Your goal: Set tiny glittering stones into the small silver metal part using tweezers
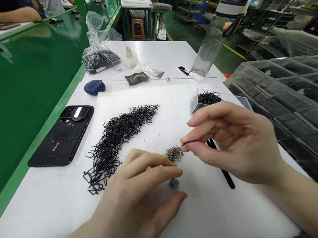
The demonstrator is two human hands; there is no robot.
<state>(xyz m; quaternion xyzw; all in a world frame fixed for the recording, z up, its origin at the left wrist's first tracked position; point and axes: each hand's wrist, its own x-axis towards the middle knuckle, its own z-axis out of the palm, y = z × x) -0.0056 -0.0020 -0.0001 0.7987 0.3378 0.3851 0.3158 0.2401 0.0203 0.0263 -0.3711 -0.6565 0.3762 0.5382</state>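
Between thumb and fingertips, my right hand (231, 139) pinches a small thin black piece (189, 142). My left hand (145, 192) has its thumb and fingers apart around nothing, beside a small grey cube-like object (174, 183) on the white table. Tiny brown and dark grains (174, 154) lie in a small heap between the hands. A long curved pile of bent black pieces (117, 140) spreads at the left. Behind my right hand, a clear box (194, 101) holds more black pieces. A black tweezer-like tool (227, 177) lies partly under that hand.
A black phone (60, 136) and a dark blue case (94, 87) lie at the left. Farther back stand a plastic bag of black pieces (100, 59), a small bottle (128, 52) and a tall clear bottle (208, 46). Divided trays (290, 84) are at the right; a person's arm (10, 16) shows top left.
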